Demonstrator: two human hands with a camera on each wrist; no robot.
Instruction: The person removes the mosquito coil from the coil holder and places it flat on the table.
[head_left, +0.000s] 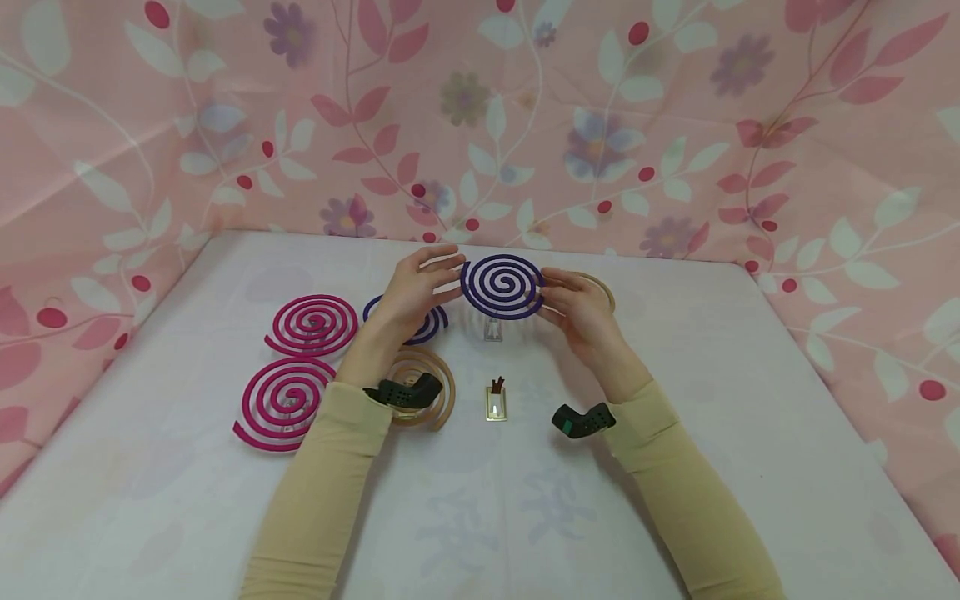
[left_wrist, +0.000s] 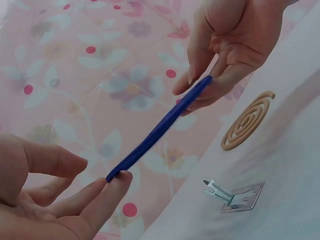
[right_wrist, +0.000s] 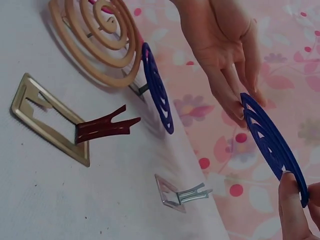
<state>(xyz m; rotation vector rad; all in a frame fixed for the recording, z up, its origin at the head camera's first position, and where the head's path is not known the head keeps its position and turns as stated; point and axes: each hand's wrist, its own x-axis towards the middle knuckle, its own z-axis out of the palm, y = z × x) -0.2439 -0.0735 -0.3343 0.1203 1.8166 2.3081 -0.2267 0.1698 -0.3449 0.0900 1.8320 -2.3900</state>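
Observation:
A dark blue mosquito coil [head_left: 506,285] is held up between both hands, above the far part of the table. My left hand [head_left: 417,287] pinches its left edge with the fingertips, while my right hand [head_left: 583,310] grips the opposite edge, its thumb against the coil in the right wrist view. The coil appears tilted and edge-on in the left wrist view. Below it on the cloth sits a silver metal coil stand [head_left: 492,332] with upright prongs. Nearer to me lies a gold stand [head_left: 496,406] with reddish-brown prongs [right_wrist: 107,126].
Two pink coils [head_left: 292,396] are on the left. A second blue coil [head_left: 433,323] and a tan coil [head_left: 448,392], both on stands, are partly hidden by my left arm. Another tan coil [left_wrist: 247,121] lies behind my right hand. Floral fabric [head_left: 465,142] hangs behind the white-covered table [head_left: 510,517].

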